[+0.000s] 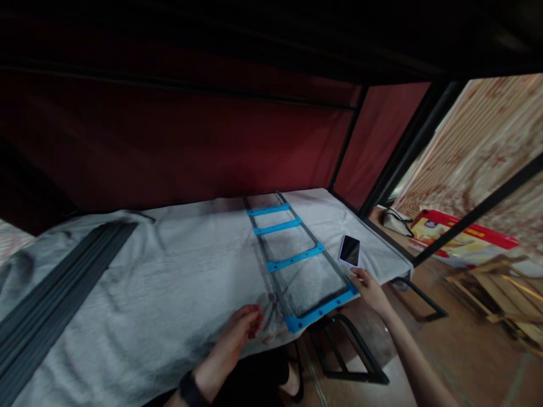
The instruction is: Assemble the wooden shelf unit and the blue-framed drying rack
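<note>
A ladder-shaped frame (293, 261) of grey rails and blue crosspieces lies flat on a bed with a light grey blanket. Its widest blue crosspiece is at the near edge of the bed. My right hand (370, 289) is at the near right corner of this frame, fingers bent over the end of the rail; the thumb is partly hidden. My left hand (240, 332), with a dark band (192, 390) at the wrist, hovers left of the near left corner. Its fingers are loosely curled and apart, with nothing visible in them.
A smartphone (350, 250) lies right of the frame. Several dark grey bars (63, 282) lie together at the left on the blanket (182, 271). Dark bunk posts and red panels (190, 147) enclose the bed. Metal steps (356, 350), a red and yellow box (462, 234) and wooden slats (504, 291) are at the right.
</note>
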### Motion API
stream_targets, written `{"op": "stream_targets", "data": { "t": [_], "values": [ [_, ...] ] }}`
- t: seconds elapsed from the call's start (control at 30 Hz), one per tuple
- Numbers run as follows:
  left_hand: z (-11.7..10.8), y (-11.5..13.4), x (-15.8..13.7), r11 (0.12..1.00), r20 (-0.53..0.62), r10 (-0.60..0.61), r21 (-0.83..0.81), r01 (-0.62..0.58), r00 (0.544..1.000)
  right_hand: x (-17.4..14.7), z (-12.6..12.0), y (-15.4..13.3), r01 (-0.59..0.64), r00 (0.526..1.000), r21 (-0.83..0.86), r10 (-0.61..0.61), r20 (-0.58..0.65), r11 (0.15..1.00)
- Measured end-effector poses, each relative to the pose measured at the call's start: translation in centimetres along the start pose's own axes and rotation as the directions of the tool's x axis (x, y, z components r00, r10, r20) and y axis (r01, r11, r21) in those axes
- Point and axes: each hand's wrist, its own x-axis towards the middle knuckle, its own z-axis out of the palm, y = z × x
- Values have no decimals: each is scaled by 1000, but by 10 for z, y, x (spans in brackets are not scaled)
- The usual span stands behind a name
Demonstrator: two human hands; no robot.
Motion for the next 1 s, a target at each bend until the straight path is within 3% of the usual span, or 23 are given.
{"op": "stream_targets", "data": {
  "t": [0.13, 0.23, 0.43, 0.6, 0.7, 0.8, 0.9, 1.0],
  "values": [
    [18, -5, 13, 995, -14, 13, -99, -15, 1000, 30, 32, -11, 2, 998, -298, 16, 56, 954],
    [38, -8, 24, 992, -1, 21, -123, -21, 1000, 38, 45, -10, 43, 993, -422, 6, 114, 906],
    [73, -7, 34, 988, -12, 45, -150, -47, 999, 34, 44, -8, 143, 990, -439, -118, 83, 887],
    [78, -2, 22, 973, -52, 138, -179, -145, 989, 27, 32, -10, 157, 987, -363, -158, 29, 919],
    [57, 0, 8, 963, -40, 215, -156, -219, 976, 13, 33, -22, 127, 990, -305, -140, -20, 944],
    [11, 0, -6, 935, -45, 339, -97, -342, 940, -11, 54, -51, 108, 988, -180, -125, -88, 978],
    [-55, -1, -16, 915, -182, 396, 1, -402, 900, -43, 103, -91, 125, 987, -44, -128, -95, 991],
    [-125, -2, -25, 907, -317, 421, 111, -407, 850, -79, 171, -131, 127, 990, 70, -122, -67, 990]
  ]
}}
